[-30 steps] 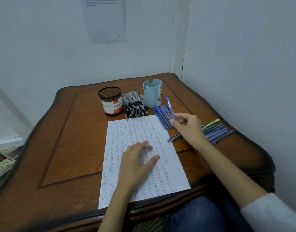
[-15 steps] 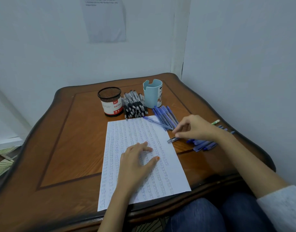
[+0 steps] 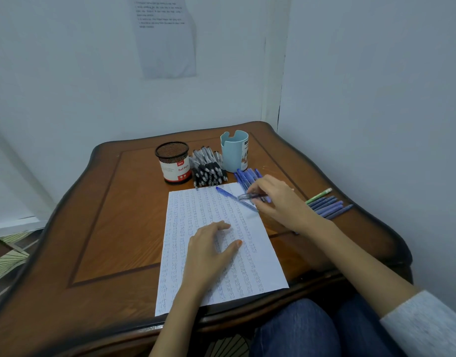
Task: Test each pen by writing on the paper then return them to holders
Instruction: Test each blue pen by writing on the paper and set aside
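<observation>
L hand lies flat on the paper, palm down, fingers straight & a bit spread, thumb out to the side, just pressing the sheet. Paper sits on the table in front of the person, covered w/ rows of small writing, its near edge at the table's front rim.

R hand is over the paper's top R corner; fingers curled, pinching a clear-barrelled pen held approx level, pointing L. Can't tell if it touches the paper. Under it a blue pen lies slanted across that corner.

Back of table: black mesh holder w/ red & white label and light blue holder, both upright; btwn them a pile of black & grey pens lying flat. A row of blue pens lies just in front of the blue holder, partly hidden by R hand. Further R, near the table edge, another batch of blue pens w/ one green pen beside it.

Printed sheet on the wall behind
</observation>
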Available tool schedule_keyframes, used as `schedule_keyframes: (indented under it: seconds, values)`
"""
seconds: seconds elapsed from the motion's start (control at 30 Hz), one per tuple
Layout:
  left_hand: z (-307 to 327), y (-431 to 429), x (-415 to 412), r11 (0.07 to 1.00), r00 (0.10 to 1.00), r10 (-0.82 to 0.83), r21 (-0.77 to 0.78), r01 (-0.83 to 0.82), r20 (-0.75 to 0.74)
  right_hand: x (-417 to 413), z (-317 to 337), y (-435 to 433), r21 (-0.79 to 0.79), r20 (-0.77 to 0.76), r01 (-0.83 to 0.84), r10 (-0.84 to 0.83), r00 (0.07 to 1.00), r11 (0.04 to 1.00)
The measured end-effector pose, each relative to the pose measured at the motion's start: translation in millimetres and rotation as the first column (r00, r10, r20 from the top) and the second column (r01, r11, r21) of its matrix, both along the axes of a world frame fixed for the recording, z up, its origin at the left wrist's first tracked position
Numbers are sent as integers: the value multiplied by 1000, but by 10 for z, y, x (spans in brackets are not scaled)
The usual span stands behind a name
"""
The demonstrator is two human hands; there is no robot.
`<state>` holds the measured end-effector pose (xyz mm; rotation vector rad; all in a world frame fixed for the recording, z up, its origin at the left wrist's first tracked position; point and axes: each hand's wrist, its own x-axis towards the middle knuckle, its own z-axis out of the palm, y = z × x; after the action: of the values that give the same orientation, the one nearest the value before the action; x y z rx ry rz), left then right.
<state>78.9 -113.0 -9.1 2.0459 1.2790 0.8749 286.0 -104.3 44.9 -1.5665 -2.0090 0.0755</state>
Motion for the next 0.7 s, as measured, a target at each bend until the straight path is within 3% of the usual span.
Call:
schedule_keyframes:
  seconds: [0.1, 0.2, 0.27, 0.5, 0.6, 0.7]
  values:
    - [3, -12, -5, 1000, 1000, -4, -4, 4, 1, -77, 3, 25, -36, -40, 89, -91, 995, 995]
    - [-2, -12, -3, 1000, 1000, -2, -4, 2, 3, -35, -94, 84, -103, 167, 244, -225, 960, 964]
    - [-3, -13, -3, 1000, 1000, 3, -11, -2, 16, -30, -142, 117, -126, 213, 318, -287, 934, 940]
    - [1, -17, -10, 1000, 999, 4, -16, -4, 40, -143, -223, 205, -156, 201, 332, -300, 933, 930]
    - [-6, -17, -14, 1000, 999, 3, -8, -3, 47, -180, -249, 214, -166, 134, 354, -335, 933, 920]
    - [-17, -5, -15, 1000, 999, -2, 5, 1, 51, -178, -280, 200, -52, -10, 455, -456, 890, 889]
